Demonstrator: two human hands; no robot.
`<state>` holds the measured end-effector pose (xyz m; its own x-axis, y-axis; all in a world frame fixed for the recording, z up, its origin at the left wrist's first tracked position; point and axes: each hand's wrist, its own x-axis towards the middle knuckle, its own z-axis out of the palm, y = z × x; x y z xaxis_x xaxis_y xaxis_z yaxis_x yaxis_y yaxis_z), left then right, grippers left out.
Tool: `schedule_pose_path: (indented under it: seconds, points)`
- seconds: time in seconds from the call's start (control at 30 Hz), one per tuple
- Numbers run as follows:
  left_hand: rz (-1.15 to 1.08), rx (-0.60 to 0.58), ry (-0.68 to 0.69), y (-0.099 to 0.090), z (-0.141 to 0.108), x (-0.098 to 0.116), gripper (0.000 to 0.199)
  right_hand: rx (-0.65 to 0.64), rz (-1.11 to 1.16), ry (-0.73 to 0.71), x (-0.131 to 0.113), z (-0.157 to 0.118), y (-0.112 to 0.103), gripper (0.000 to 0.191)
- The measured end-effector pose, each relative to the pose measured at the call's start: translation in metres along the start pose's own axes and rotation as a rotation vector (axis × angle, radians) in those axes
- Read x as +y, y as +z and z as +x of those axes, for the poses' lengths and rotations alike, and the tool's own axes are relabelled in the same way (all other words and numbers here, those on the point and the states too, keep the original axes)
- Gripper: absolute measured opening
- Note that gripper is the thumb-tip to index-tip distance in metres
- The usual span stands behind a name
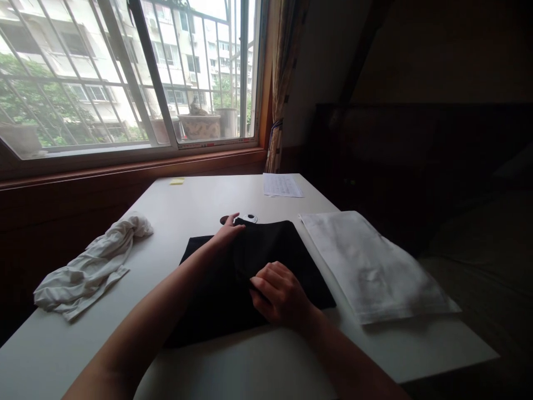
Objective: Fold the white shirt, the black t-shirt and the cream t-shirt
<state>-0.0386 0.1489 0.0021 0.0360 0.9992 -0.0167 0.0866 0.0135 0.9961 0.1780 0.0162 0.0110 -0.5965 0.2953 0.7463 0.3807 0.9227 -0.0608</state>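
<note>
A black cloth (300,266), folded into a broad dark shape, lies on the white table in front of me. My left hand (228,230) is at its far edge, with fingers and thumb closed around the fabric there. Nearer to me, my right hand (278,291) is curled in a pinch on the cloth, and a fold runs between the two hands. Just beyond my left hand sit a white round object with a dark centre (250,218) and a small dark round one (224,220), partly hidden. The cloth is too dark to show what garment it is.
A crumpled white cloth (95,261) lies at the table's left edge. On the right, a flat white cloth (370,272) reaches the edge. Printed paper (283,185) and yellow notes (177,181) rest at the table's far side, below a barred window (200,72).
</note>
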Motion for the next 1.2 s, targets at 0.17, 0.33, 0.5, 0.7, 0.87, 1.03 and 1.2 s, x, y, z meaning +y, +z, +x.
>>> schedule_pose_path:
  seconds: [0.17, 0.33, 0.5, 0.7, 0.87, 1.03, 1.2]
  points:
    - [0.005, -0.004, 0.119, -0.007, 0.010, 0.029, 0.038, 0.165, 0.073, 0.112, 0.000, 0.001, -0.007, 0.015]
    - [0.014, -0.029, 0.132, -0.030, 0.000, 0.054, 0.033, 0.269, 0.187, 0.182, -0.011, 0.006, -0.012, 0.018]
    - [0.030, -0.012, 0.137, -0.063, -0.029, 0.067, 0.045, 0.202, 0.254, 0.085, -0.036, 0.021, -0.006, 0.018]
    - [0.064, 0.002, 0.161, -0.107, -0.059, 0.075, 0.049, 0.197, 0.404, 0.073, -0.065, 0.051, 0.010, 0.014]
    - [0.042, 0.044, 0.111, -0.137, -0.074, 0.067, 0.054, 0.159, 0.426, 0.026, -0.085, 0.070, 0.029, 0.007]
    - [0.056, 0.104, 0.073, -0.153, -0.079, 0.034, 0.058, -0.060, 0.311, -0.052, -0.099, 0.065, 0.069, 0.012]
    - [0.127, 0.157, 0.001, -0.158, -0.080, -0.009, 0.060, -0.329, 0.167, -0.136, -0.106, 0.044, 0.108, 0.014]
